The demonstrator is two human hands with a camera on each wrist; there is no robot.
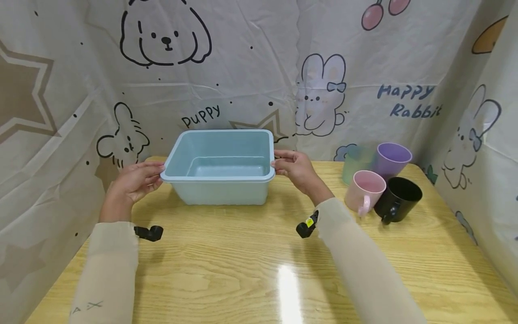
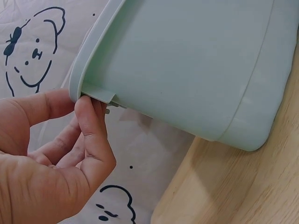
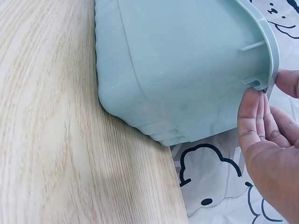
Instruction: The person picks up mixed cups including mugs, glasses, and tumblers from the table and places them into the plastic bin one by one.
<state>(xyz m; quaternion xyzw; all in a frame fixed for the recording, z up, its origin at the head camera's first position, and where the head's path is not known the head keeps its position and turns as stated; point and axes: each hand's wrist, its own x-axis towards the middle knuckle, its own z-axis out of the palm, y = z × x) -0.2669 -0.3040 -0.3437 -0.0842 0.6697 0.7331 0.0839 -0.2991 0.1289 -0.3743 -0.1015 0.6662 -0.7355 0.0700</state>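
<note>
A pale blue rectangular plastic basin (image 1: 220, 192) stands near the back of the wooden table, its inside bare in the head view. My left hand (image 1: 139, 180) pinches its rim at the left side, thumb and fingers on either side of the lip. On the opposite side my right hand (image 1: 297, 171) pinches the rim the same way. In the left wrist view, the left fingers (image 2: 96, 135) curl up beneath the basin's rim (image 2: 86, 60). From the right wrist, the right fingers (image 3: 252, 116) press under the lip, with the thumb over its outer edge.
Right of the basin is a group of cups: a pink mug (image 1: 366, 191), a black mug (image 1: 398, 200), a purple cup (image 1: 392, 157) and a translucent green cup (image 1: 356, 164). A printed curtain (image 1: 251, 67) hangs behind the wooden table (image 1: 226, 261) and along both sides.
</note>
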